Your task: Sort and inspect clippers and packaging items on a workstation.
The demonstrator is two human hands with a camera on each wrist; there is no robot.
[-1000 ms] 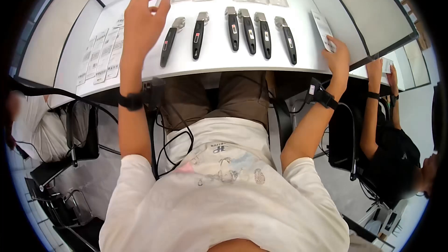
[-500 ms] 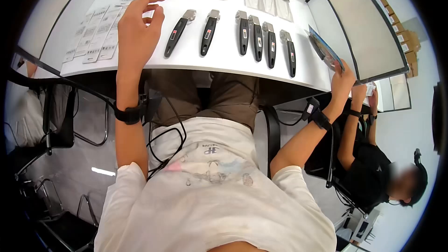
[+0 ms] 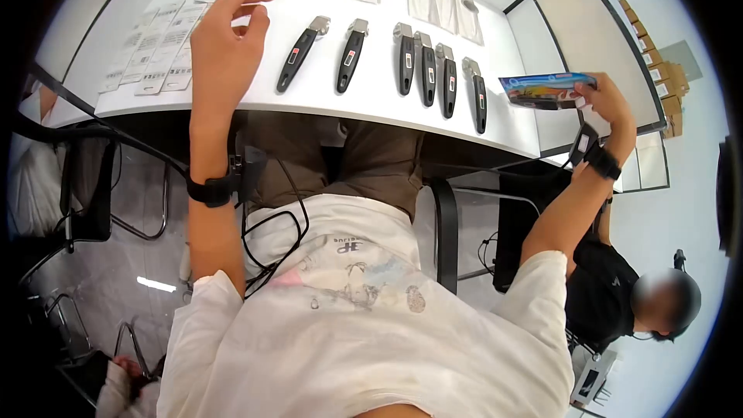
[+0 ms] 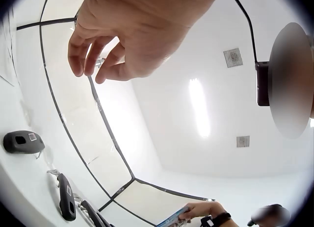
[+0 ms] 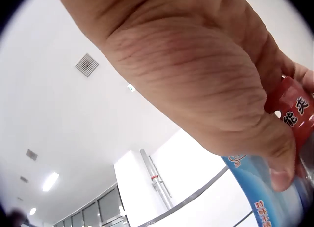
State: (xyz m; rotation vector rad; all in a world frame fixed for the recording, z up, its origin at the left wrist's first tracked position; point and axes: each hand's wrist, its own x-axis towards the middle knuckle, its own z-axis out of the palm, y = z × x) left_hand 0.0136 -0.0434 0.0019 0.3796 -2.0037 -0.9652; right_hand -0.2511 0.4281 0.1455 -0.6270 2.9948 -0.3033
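My right hand [image 3: 611, 101] pinches a printed packaging card [image 3: 538, 87] at its right end, thumb on the near face. Blue with a red end, the card [image 5: 260, 192] has printed characters in the right wrist view, where my thumb presses on it. It is held over the table's right front part. My left hand [image 3: 228, 42], fingers loosely bent, hovers above the table's left side and holds nothing. Several black-handled tools with metal heads [image 3: 303, 54] lie in a spaced row between the hands.
White printed cards [image 3: 166, 46] lie overlapping at the left. Clear plastic blister shells [image 3: 443, 8] sit along the back. Upright panels [image 3: 596, 46] border the table, and another person [image 3: 611, 294] sits at the right.
The card in my right hand went from white side showing to its coloured face showing, and moved off the table's right edge area toward me. My left hand stays bent over the left side.
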